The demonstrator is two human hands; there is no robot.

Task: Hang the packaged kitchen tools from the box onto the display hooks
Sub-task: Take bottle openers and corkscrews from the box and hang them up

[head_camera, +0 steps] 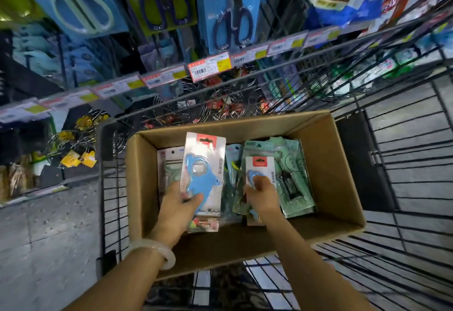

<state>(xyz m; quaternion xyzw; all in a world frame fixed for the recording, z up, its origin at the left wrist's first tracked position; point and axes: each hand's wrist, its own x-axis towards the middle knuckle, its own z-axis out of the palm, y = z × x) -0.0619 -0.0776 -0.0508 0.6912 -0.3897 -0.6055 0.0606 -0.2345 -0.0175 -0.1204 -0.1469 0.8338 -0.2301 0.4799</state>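
Note:
An open cardboard box (343, 170) sits in a wire shopping cart and holds several packaged kitchen tools. My left hand (180, 206) grips the lower part of a carded pack with a blue opener (203, 170), lifted above the box. My right hand (263, 194) holds a second, smaller-looking pack of the same blue opener (259, 164) lower in the box. Green-carded packs (291, 180) lie at the box's right side. Display hooks on the shelf above carry packaged scissors (232, 9).
The black wire cart (404, 153) surrounds the box and stands against the shelving. A rail of price tags (210, 65) runs across the shelf edge. Wire racks with red and yellow labels (78, 153) hang below it. Grey floor lies to the left.

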